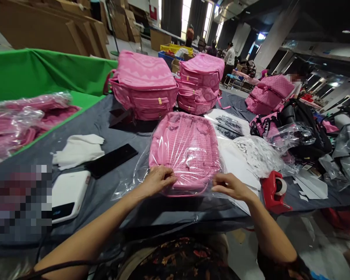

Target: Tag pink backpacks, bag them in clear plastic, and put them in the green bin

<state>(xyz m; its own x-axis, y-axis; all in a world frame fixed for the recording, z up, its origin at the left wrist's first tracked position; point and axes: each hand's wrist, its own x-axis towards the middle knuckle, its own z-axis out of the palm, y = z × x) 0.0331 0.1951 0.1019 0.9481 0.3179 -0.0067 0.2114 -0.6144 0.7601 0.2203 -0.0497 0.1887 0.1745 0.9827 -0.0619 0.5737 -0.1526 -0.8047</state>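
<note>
At the near table edge (169, 218), left hand (157, 181) pinches plastic film (189, 151), likely straightening it; right hand (232, 185), grip unclear. Next needs even tension.

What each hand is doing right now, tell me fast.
Left hand: closed, pinching the clear plastic bag over the pink backpack.
Right hand: curled at the bag's right side; whether its grip holds any plastic cannot be told.

Bright windows (186, 17), dark ceiling (323, 19), pale columns (275, 37)
</note>
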